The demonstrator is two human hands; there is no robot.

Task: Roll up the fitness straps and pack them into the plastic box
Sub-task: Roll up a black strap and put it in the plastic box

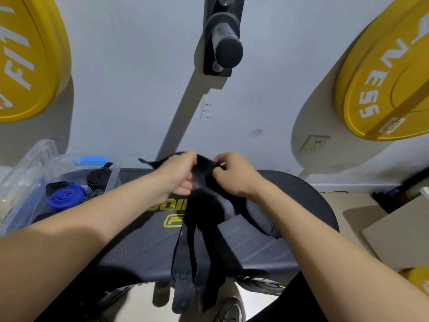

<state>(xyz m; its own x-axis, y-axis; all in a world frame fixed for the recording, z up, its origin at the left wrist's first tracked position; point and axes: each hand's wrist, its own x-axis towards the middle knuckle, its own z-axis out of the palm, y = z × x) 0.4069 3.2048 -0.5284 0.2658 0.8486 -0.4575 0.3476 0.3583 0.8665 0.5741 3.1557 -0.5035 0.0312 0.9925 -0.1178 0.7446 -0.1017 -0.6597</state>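
Two bare forearms come in from the near corners and meet over the middle of the tabletop, a dark padded bench with a yellow logo. The strap is black. Its loose tails hang over the near edge of the tabletop, and its upper part rises to the hands, held just above the surface.

The left hand is turned back-up, with its fingers curled under and round the strap's top fold. A short end sticks out to its far left. The right hand, close beside it, pinches the same fold between thumb and bent fingers (both hands grip the strap, neither spread wide).

At the left stands the clear box, lid open. A blue roll lies in it, with a black roll just beyond.

Cardboard lies at the right. On the far wall are a socket, a black peg at centre, and a yellow plate on each side.
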